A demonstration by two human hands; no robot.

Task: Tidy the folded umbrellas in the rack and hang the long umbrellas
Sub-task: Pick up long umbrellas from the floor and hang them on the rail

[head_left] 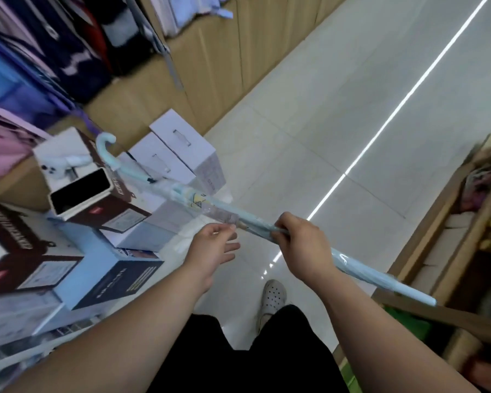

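Note:
A long pale-blue umbrella (360, 272) in a clear plastic sleeve lies level across the middle of the view. Its curved handle (105, 148) points to the upper left and its tip reaches the lower right. My right hand (298, 239) is closed around the shaft near its middle. My left hand (214, 245) is just left of it, with thumb and fingertip pinching the loose edge of the plastic sleeve (224, 215). The image is motion-blurred. No rack of folded umbrellas shows clearly.
Stacked white and dark boxes (179, 154) and a phone (80, 191) on top of one fill the left. Hanging bags and clothes (40, 52) line the upper left. A wooden shelf unit (448, 251) stands at the right. Pale tiled floor (338, 123) runs between them.

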